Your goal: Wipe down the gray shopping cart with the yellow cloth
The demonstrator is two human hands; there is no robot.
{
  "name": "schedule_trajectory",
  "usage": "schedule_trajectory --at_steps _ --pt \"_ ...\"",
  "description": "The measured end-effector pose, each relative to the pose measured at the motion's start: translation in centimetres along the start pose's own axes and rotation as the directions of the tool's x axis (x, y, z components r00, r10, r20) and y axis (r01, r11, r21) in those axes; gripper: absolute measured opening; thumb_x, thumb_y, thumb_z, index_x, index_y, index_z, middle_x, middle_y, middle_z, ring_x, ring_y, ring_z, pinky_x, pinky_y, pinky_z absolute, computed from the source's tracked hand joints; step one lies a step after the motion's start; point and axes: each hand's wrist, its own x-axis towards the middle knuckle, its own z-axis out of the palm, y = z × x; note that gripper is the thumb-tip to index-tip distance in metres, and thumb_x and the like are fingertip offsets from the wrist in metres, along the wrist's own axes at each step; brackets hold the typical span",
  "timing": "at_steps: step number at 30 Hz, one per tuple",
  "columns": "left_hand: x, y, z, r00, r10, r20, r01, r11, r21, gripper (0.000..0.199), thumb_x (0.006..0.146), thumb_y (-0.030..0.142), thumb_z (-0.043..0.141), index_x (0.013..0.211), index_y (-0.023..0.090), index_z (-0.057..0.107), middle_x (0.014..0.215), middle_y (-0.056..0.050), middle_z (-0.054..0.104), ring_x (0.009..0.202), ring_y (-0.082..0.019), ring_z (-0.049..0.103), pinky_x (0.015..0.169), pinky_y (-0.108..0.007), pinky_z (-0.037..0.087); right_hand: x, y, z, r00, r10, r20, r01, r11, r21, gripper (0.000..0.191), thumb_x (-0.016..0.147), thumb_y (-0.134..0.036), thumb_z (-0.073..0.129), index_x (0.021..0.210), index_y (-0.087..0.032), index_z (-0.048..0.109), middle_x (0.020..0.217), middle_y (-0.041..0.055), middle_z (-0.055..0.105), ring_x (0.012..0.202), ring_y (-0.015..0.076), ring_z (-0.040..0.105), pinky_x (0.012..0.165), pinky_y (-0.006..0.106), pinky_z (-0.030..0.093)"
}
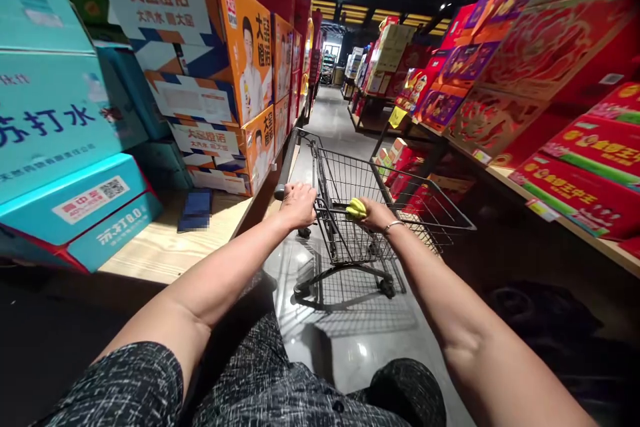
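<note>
A black wire shopping cart [350, 180] stands on the grey floor in front of me, tilted in the view. My left hand [299, 204] is closed around the cart's handle at its left end. Farther right, my right hand [373, 213] is closed on a yellow-green cloth-like item [357, 208], over the near side of the cart. Whether its fingers also touch the cart is not clear. A bracelet circles the right wrist. The cart's basket shows only wire mesh, with its shadow on the floor beneath.
Orange and white cartons [200, 67] and turquoise boxes [45, 107] stand on a wooden shelf [150, 247] at left, beside a dark blue item [196, 208]. Red gift boxes [580, 193] line the right shelf. The aisle floor [330, 103] runs ahead between the displays.
</note>
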Motion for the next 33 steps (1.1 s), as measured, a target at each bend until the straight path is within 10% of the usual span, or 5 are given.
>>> schedule_trajectory --at_steps 11,22,27,30,33 --pt "-5.7 -1.9 -2.0 1.0 -0.022 0.006 0.022 0.999 -0.033 0.029 0.088 0.033 0.06 0.111 0.017 0.066 0.12 -0.016 0.065 0.121 -0.034 0.054 0.106 -0.05 0.038 -2.4 -5.3 -0.5 0.996 0.03 0.08 -0.032 0.999 0.024 0.032 0.082 -0.051 0.077 0.096 -0.026 0.06 0.092 0.0018 0.073 0.076 0.017 0.063 0.06 0.025 0.035" --pt "-7.2 -9.9 -3.0 0.999 -0.036 0.008 0.037 0.956 -0.293 0.054 0.098 0.055 0.051 0.133 0.018 0.068 0.152 -0.011 0.059 0.155 -0.034 0.034 0.13 -0.05 0.021 -2.3 -5.9 -1.5 1.0 -0.009 0.008 0.009 0.998 -0.057 0.038 0.08 -0.044 0.08 0.108 -0.022 0.064 0.101 0.0076 0.07 0.083 0.0207 0.062 0.069 0.029 0.045" --pt "-6.4 -10.8 -1.7 0.991 -0.125 -0.044 0.053 0.675 -0.736 0.077 0.105 0.066 0.019 0.162 0.018 0.038 0.156 -0.009 0.057 0.156 -0.028 0.036 0.129 -0.044 0.026 0.1 -15.9 -2.3 0.811 -0.383 -0.443 0.384 0.919 -0.091 0.068 0.092 -0.047 0.07 0.151 -0.025 0.044 0.13 0.0147 0.058 0.116 0.0327 0.056 0.094 0.048 0.052" --pt "-6.1 -11.1 -1.1 0.981 -0.183 -0.066 0.023 0.446 -0.895 0.094 0.097 0.082 0.011 0.165 0.021 0.033 0.162 -0.008 0.049 0.155 -0.027 0.039 0.127 -0.042 0.032 0.8 -21.3 -1.0 0.713 -0.554 -0.429 0.507 0.831 -0.23 0.073 0.096 -0.035 0.064 0.161 -0.034 0.031 0.148 0.0125 0.046 0.128 0.0349 0.047 0.108 0.057 0.045" --pt "-6.0 -11.4 -0.5 0.969 -0.245 -0.015 0.058 0.29 -0.955 0.103 0.09 0.09 0.008 0.164 0.024 0.035 0.159 -0.008 0.053 0.152 -0.028 0.043 0.125 -0.042 0.036 0.7 -23.4 1.3 0.748 -0.575 -0.332 0.503 0.817 -0.281 0.067 0.097 -0.025 0.06 0.157 -0.042 0.036 0.16 0.0071 0.036 0.133 0.0361 0.041 0.111 0.059 0.04"
